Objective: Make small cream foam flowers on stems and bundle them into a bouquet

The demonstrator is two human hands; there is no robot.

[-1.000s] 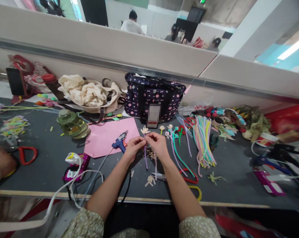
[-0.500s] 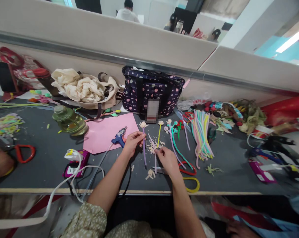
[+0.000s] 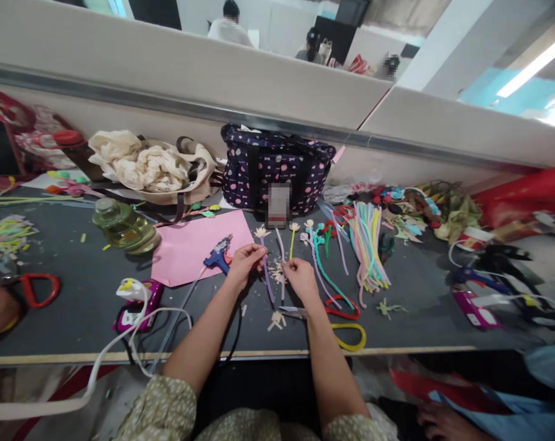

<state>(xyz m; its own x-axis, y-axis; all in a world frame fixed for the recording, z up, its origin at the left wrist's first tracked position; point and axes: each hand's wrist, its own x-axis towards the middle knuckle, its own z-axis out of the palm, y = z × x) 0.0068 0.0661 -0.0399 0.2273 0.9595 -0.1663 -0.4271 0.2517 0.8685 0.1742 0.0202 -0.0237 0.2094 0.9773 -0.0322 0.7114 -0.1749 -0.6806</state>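
Observation:
My left hand point(image 3: 247, 264) pinches a purple pipe-cleaner stem point(image 3: 268, 283) topped by a cream flower head point(image 3: 261, 233). Between finger and thumb of my right hand point(image 3: 300, 278) is a pale lilac pipe cleaner point(image 3: 280, 245), roughly upright and bare at its upper end. Just behind that hand stands a yellow-stemmed flower point(image 3: 293, 236). Cream scraps point(image 3: 275, 269) lie under and between both hands. Scissors with a yellow handle point(image 3: 354, 337) rest beside my right wrist, which hides part of them. Close to my left hand, a blue glue gun point(image 3: 218, 254) lies on pink paper point(image 3: 176, 245).
A green-tinted bottle point(image 3: 125, 226) and a purple power block with a white cable point(image 3: 144, 306) are at left. Bundled pastel pipe cleaners point(image 3: 369, 245) and red-handled scissors point(image 3: 346, 308) lie right. Behind stand a dotted dark bag point(image 3: 277, 165) and a cream bag point(image 3: 162, 177). Other people's hands show at both sides.
My right hand has raised the lilac pipe cleaner and brought it slightly nearer my left hand. My left hand keeps the purple-stemmed flower in nearly the same place. The view has shifted slightly.

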